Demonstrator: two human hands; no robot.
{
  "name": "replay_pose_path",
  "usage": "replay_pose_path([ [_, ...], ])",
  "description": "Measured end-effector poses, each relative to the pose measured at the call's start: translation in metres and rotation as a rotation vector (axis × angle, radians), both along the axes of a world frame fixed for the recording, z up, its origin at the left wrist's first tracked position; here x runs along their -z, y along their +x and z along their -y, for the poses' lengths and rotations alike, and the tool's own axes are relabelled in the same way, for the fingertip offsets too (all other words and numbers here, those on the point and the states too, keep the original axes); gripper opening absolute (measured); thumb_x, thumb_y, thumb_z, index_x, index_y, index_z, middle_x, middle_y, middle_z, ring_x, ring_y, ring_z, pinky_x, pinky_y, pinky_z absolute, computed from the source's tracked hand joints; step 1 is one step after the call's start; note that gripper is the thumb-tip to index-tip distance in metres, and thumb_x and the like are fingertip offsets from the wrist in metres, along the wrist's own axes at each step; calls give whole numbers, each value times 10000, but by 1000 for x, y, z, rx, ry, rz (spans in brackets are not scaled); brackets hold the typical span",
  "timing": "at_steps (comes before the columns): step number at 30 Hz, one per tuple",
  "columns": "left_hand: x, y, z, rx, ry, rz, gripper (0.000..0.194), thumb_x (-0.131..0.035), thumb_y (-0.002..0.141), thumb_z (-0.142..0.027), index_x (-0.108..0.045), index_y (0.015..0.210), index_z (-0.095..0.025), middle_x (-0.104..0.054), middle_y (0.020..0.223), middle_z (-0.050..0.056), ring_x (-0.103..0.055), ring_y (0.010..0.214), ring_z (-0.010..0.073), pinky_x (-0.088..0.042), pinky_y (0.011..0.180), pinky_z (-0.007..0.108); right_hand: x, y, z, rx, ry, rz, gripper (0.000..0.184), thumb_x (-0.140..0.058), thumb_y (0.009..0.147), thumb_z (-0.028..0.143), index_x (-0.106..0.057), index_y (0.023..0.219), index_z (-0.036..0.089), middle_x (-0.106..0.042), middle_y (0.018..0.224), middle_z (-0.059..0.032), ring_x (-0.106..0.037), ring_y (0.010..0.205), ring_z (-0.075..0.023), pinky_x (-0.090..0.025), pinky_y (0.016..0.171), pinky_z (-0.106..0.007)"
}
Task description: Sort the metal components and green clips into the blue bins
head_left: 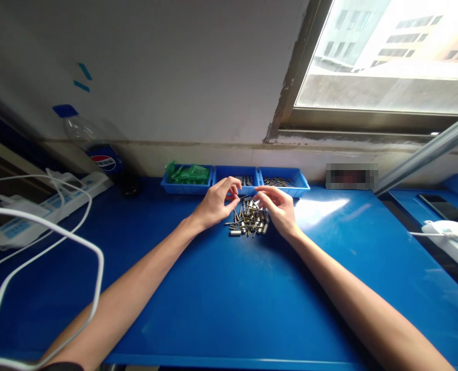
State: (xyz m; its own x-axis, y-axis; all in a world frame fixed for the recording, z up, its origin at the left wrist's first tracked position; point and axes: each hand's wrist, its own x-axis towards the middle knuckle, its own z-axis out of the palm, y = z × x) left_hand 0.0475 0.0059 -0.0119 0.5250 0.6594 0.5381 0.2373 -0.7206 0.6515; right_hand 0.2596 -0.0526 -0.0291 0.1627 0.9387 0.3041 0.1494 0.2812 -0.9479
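A pile of small metal parts [249,219], thin brass-coloured pins mixed with short silver cylinders, lies on the blue table. My left hand [219,202] is over the pile's left edge, thumb and fingertips drawn together in a pinch. A thin dark piece shows by those fingertips, too small to name. On the other side, my right hand [278,207] is curled with thumb and forefinger close together; what they hold, if anything, cannot be made out. Behind the hands stand three joined blue bins: one with green plastic bags [190,174], one with grey metal pieces [246,180], one with thin pins [278,182].
A cola bottle [105,158] leans at the back left near a white power strip [51,208]. A white cable [99,273] loops over my left forearm. On the right are a metal bar [426,149], a phone [441,207] and another power strip [455,242].
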Motion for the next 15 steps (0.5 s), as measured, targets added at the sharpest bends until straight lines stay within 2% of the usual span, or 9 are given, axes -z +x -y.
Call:
replay_pose_path([
  [4, -5, 1, 4, 15, -7, 69, 278, -716, 878, -119, -588, 1107, -211, -632, 959, 1, -705, 842, 136, -651, 829, 296, -5, -6, 2, -107, -79, -58, 341, -832, 814, 495, -812, 1039, 239, -765, 836, -31, -650, 672, -183, -533, 656, -338],
  [9, -7, 2, 6, 17, -4, 87, 237, -735, 896, -166, -617, 1098, -205, -648, 990, 12, -716, 857, 145, -651, 860, 322, -6, -6, 0, -165, -123, -152, 295, -846, 800, 490, -824, 947, 234, -767, 788, -23, -628, 634, -168, -526, 642, -329],
  [12, -4, 1, 4, -29, 10, 5, 222, -743, 908, -211, -638, 1103, -197, -666, 985, 28, -708, 871, 170, -638, 858, 338, -4, -2, -2, -78, -64, -149, 244, -805, 841, 470, -820, 880, 230, -765, 785, -30, -621, 643, -173, -525, 652, -334],
  [14, 0, 0, 2, -22, 51, -130, 133, -665, 966, -207, -676, 1097, -185, -693, 1037, 64, -707, 944, 200, -616, 914, 369, -2, 1, -4, 54, 12, -159, 251, -745, 884, 461, -815, 869, 221, -764, 785, -41, -630, 655, -182, -533, 667, -345],
  [15, 2, -1, 1, -4, 78, -212, 147, -610, 993, -181, -697, 1111, -179, -701, 1084, 85, -701, 1001, 216, -602, 951, 383, -1, 3, -4, 123, 51, -172, 254, -715, 901, 451, -814, 897, 217, -773, 816, -49, -642, 671, -186, -539, 679, -350],
])
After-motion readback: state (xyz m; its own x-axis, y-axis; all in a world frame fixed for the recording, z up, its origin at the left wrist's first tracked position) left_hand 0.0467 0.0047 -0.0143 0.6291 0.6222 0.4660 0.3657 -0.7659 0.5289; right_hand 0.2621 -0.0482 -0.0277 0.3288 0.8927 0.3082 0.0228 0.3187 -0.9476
